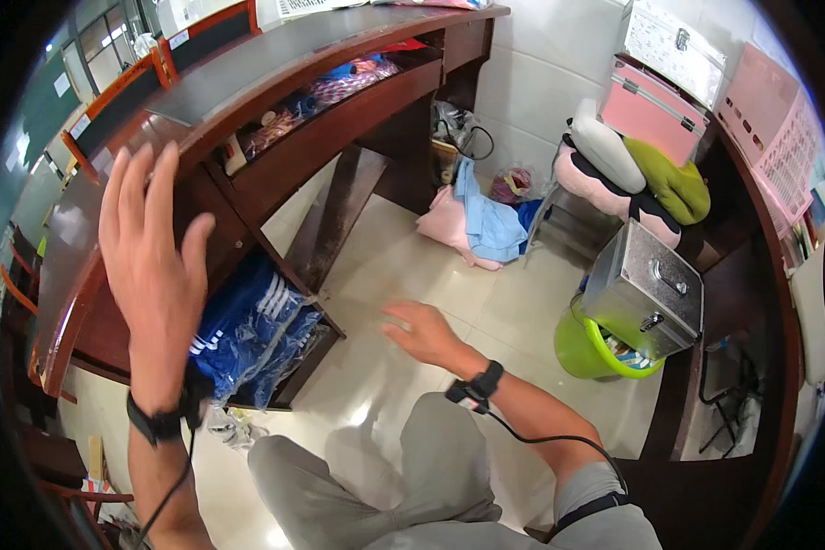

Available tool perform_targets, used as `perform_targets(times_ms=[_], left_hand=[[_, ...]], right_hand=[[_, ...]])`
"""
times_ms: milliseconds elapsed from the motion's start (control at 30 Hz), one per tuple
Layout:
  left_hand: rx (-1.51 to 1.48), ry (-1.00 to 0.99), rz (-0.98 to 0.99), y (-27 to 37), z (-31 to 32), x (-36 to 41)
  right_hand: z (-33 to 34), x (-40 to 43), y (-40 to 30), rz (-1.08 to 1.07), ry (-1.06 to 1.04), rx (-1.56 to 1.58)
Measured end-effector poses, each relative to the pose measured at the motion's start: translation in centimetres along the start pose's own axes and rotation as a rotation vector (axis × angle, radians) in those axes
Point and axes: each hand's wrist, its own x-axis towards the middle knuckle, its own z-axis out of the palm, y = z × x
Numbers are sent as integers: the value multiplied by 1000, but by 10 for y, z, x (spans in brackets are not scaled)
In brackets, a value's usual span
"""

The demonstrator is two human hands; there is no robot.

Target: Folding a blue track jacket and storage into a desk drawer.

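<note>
My left hand is raised over the front edge of a dark wooden desk, fingers apart and holding nothing; whether it touches the edge cannot be told. Below and right of it, blue clothing with white stripes in clear plastic fills a cubby of the desk. My right hand hangs over the tiled floor in front of my knees, fingers slightly curled, nothing in it. Each wrist wears a black band with a cable. An open desk compartment beyond holds bagged items.
A silver metal case sits tilted on a green bin at right. Behind are a pink case, piled cushions, and a pink cushion with blue cloth on the floor. A wooden board leans under the desk.
</note>
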Motion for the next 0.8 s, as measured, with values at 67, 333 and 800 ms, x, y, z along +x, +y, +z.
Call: perform_targets(times_ms=[67, 333, 800], left_hand=[[186, -111, -32, -16, 15, 19], [326, -79, -51, -32, 54, 18], [129, 47, 77, -24, 48, 13]], right_hand=[[-10, -34, 25, 77, -17, 25], [-86, -101, 84, 487, 216, -44], [-161, -144, 104, 562, 299, 16]])
